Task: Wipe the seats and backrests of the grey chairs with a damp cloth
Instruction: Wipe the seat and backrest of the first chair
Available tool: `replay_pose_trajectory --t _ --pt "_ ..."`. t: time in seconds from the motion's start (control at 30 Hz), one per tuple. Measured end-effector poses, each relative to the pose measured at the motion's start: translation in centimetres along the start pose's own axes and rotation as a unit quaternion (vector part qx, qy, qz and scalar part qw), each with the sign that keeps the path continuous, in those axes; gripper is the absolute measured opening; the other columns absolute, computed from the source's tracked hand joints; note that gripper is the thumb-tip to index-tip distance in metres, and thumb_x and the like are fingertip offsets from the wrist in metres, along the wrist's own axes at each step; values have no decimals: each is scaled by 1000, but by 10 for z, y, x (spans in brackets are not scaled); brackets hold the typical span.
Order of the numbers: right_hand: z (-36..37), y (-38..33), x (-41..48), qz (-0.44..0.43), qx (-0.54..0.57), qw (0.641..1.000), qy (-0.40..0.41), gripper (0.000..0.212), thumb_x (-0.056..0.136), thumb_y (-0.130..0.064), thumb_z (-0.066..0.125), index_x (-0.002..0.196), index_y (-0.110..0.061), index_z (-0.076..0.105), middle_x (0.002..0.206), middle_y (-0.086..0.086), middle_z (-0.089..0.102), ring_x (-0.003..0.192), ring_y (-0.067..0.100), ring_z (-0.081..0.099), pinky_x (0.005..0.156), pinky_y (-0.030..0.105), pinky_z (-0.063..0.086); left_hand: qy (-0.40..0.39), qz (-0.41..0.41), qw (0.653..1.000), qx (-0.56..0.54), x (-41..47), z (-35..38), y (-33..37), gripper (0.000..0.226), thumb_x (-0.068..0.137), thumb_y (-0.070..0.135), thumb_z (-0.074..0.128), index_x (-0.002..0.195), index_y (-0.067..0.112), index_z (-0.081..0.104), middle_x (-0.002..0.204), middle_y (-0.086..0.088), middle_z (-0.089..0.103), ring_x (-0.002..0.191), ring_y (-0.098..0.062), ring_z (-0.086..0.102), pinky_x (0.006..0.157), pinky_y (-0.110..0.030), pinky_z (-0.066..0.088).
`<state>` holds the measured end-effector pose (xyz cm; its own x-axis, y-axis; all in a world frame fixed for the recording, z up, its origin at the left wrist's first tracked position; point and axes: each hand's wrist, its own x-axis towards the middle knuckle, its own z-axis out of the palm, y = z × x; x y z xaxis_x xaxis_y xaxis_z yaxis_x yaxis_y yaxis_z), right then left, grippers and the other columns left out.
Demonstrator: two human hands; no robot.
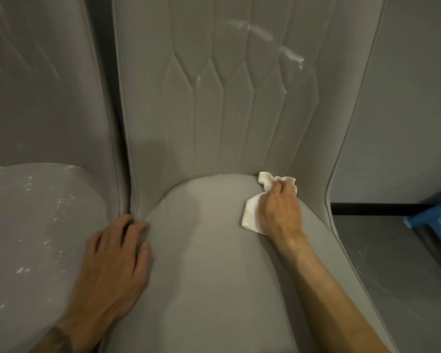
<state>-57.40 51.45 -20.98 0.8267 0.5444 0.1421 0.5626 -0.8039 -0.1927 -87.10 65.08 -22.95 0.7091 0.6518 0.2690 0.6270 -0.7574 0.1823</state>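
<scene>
A grey padded chair fills the middle of the view, with its seat (214,250) below and its quilted backrest (227,103) above. Wet streaks shine on the backrest's upper right. My right hand (280,210) grips a white cloth (251,212) and presses it on the seat's back right, near the crease under the backrest. My left hand (117,258) lies flat with fingers spread on the seat's left edge, where this chair meets a second grey chair (36,225). That second chair's seat glistens with wet spots.
A grey wall (405,98) with a black skirting strip (379,208) stands to the right of the chair. A blue plastic object (438,225) sits on the grey floor (392,263) at the far right edge.
</scene>
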Motion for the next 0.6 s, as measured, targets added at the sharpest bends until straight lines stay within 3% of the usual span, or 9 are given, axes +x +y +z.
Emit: replay_pose_trajectory --t 0.07,0.13,0.23,0.37,0.47,0.6 --pt "0 -17 -3 14 22 1000 10 47 86 -5 24 111 19 56 111 37 56 108 48 55 92 54 48 -2 -4 1000 -1 0 -3 1 46 97 37 37 132 16 61 139 -11 51 123 -33 57 102 -49 38" --pt "5 -39 6 -23 20 999 16 47 86 0 25 113 22 55 114 41 56 114 51 52 102 53 41 -5 0 1000 -3 2 -4 4 47 97 38 37 130 16 62 138 -12 53 124 -33 57 102 -48 39" --pt "14 -52 22 -61 55 996 -19 39 96 -2 34 131 10 47 132 30 49 125 40 43 112 42 24 -9 -5 1000 -8 4 -4 4 48 95 40 38 127 16 64 137 -13 56 123 -33 59 102 -47 38" --pt "1 -22 23 -143 209 967 -4 31 102 -5 37 127 2 54 133 16 53 128 31 46 113 33 31 24 -11 1000 -13 14 -6 7 45 91 42 41 110 15 72 125 -15 63 104 -37 70 92 -47 38" --pt "-18 -18 24 -76 330 939 62 32 106 -14 36 124 -5 61 121 1 60 119 16 54 99 13 34 48 2 999 -15 42 -13 11 45 93 42 40 111 10 68 124 -17 59 102 -41 67 87 -51 47" --pt "-49 -38 29 -84 391 902 164 26 106 -15 39 116 -8 62 106 1 60 98 8 55 83 1 32 143 32 989 -21 103 -40 21 49 95 34 47 132 4 60 136 -21 50 120 -45 54 102 -52 41"
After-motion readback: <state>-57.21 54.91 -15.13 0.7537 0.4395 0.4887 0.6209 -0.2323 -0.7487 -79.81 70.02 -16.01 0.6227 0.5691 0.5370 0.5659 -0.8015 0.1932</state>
